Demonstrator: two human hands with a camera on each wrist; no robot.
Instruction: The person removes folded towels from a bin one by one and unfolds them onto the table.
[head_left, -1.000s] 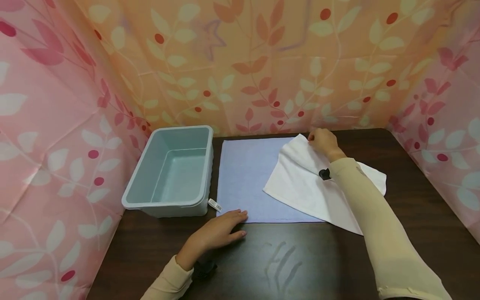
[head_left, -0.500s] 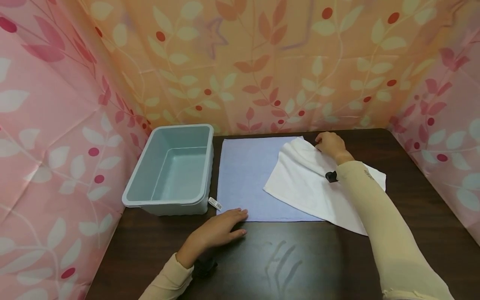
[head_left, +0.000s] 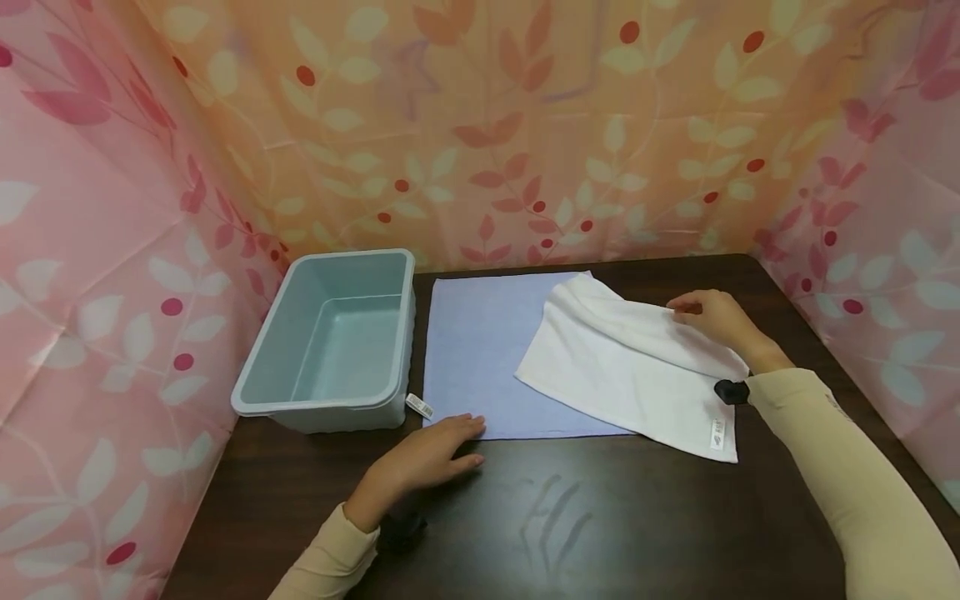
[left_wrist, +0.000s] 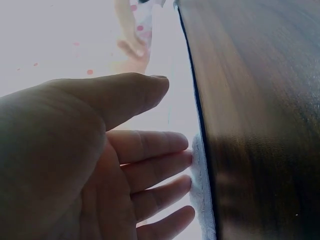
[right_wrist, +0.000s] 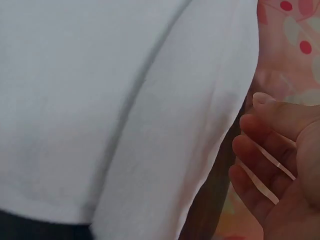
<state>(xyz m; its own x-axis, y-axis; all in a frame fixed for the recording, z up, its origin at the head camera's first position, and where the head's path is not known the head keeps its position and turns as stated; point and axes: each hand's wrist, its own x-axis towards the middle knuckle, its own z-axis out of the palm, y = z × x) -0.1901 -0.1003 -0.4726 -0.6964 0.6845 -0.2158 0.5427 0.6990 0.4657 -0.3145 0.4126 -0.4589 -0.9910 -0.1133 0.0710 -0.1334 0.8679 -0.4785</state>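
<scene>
A lavender towel (head_left: 480, 350) lies flat on the dark table. Across its right part and onto the wood spreads a white towel (head_left: 607, 367), askew, with a ridge running along its far side and a small label (head_left: 717, 434) at its near right corner. My left hand (head_left: 427, 457) rests with straight fingers at the near left edge of the lavender towel. At the far right edge of the white towel is my right hand (head_left: 718, 323); in the right wrist view its relaxed fingers (right_wrist: 260, 150) are beside the cloth edge, holding nothing.
A pale blue-green plastic bin (head_left: 315, 409) stands left of the towels, with no contents seen inside. A label (head_left: 418, 406) sticks out from the lavender towel beside it. Floral curtains (head_left: 510, 125) enclose the back and sides of the dark wooden table (head_left: 555, 533).
My right hand has moved right and nearer along the white towel's far edge, whose far portion now lies folded over in a ridge. The left hand stays in place. The view has shifted slightly.
</scene>
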